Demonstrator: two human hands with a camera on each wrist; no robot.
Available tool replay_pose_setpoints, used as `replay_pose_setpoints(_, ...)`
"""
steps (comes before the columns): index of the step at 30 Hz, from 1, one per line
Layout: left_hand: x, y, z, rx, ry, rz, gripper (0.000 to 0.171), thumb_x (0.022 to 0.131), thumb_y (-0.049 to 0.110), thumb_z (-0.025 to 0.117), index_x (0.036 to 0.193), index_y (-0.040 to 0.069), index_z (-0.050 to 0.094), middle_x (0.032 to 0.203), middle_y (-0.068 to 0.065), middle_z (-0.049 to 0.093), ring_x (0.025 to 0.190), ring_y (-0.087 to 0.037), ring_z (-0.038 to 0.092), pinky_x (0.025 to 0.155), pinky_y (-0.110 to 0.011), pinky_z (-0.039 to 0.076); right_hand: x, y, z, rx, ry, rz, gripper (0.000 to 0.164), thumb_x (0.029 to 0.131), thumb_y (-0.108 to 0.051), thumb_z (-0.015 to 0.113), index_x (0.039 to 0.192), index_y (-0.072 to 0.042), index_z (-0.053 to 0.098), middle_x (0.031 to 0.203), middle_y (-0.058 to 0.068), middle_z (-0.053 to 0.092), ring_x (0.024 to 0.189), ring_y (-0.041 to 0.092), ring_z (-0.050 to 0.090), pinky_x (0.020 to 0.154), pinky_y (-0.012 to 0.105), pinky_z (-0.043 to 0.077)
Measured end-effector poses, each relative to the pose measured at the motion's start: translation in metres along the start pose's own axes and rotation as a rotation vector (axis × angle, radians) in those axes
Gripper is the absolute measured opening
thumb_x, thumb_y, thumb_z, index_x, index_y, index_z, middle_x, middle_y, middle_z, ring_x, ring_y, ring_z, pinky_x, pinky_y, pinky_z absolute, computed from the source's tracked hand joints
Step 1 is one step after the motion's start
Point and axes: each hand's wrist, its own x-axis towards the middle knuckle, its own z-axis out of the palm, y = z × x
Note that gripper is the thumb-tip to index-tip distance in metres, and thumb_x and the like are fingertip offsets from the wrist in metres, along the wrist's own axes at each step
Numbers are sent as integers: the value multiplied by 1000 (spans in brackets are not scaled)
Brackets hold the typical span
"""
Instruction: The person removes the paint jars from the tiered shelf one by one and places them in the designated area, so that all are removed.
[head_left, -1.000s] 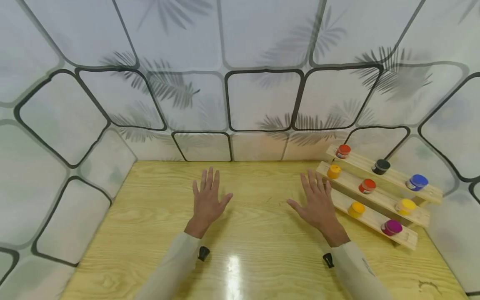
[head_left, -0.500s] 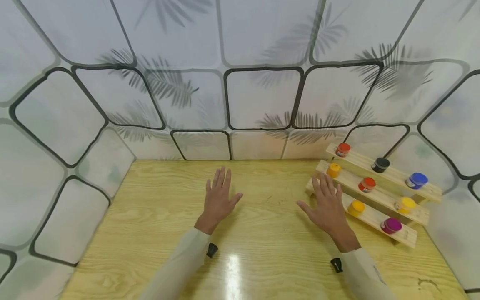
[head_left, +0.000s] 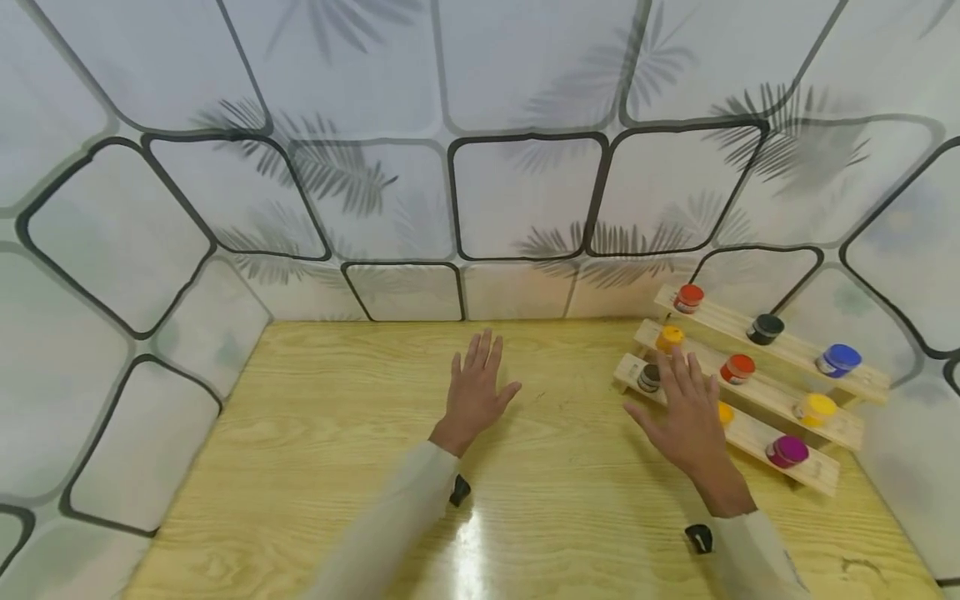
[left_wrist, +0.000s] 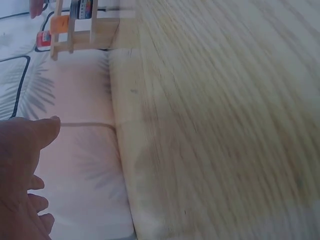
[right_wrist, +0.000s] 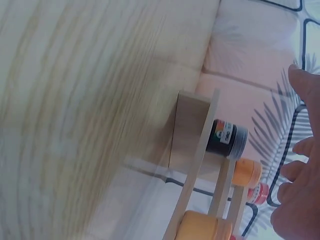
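My left hand (head_left: 476, 397) is over the middle of the wooden table with its fingers spread straight, holding nothing. My right hand (head_left: 686, 421), also flat with straight fingers, hovers at the near left side of a three-tier wooden rack (head_left: 757, 435). In the head view it partly covers a yellow paint jar (head_left: 725, 413) on the lowest tier. A dark jar (head_left: 649, 377) on that tier shows just left of its fingertips; the right wrist view gives its label and grey lid (right_wrist: 239, 142). An orange jar (head_left: 670, 337) stands on the middle tier, beyond the fingers.
Other jars stand on the rack: red (head_left: 738, 368) and yellow (head_left: 815, 409) in the middle, purple (head_left: 787, 451) at the bottom, red (head_left: 688, 298), black (head_left: 765, 328) and blue (head_left: 838, 360) on top. Patterned walls (head_left: 525, 200) enclose the table (head_left: 315, 433) behind and at both sides.
Both hands have moved to the right, fingers still straight. The right hand now overlaps the rack's front in the head view, and the dark jar on the lowest tier has come into sight.
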Motion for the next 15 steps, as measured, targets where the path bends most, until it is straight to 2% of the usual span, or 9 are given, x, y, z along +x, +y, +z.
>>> replay_pose_setpoints(7,18,25,10,16,-35,20,74,95,49,48,152,12,20,160,-7,13,148,-25,12,115,-54,20,-7,13,-11,-3,30,44,91,84,-45,67,151,-3,20,155,26,16,143,47,11,107,72,5)
replay_pose_setpoints(10,26,36,15,26,-65,38,72,95,49,47,152,14,20,161,-5,13,148,-24,13,114,-53,22,-11,19,-14,2,46,62,92,85,-47,65,151,-3,18,155,27,16,144,46,9,108,71,3)
replay_pose_setpoints(15,34,52,25,50,-110,48,72,96,50,46,152,15,19,161,-3,11,148,-21,13,114,-51,24,-12,22,-18,-7,74,57,91,86,-51,62,150,-1,22,153,29,20,143,46,12,106,73,7)
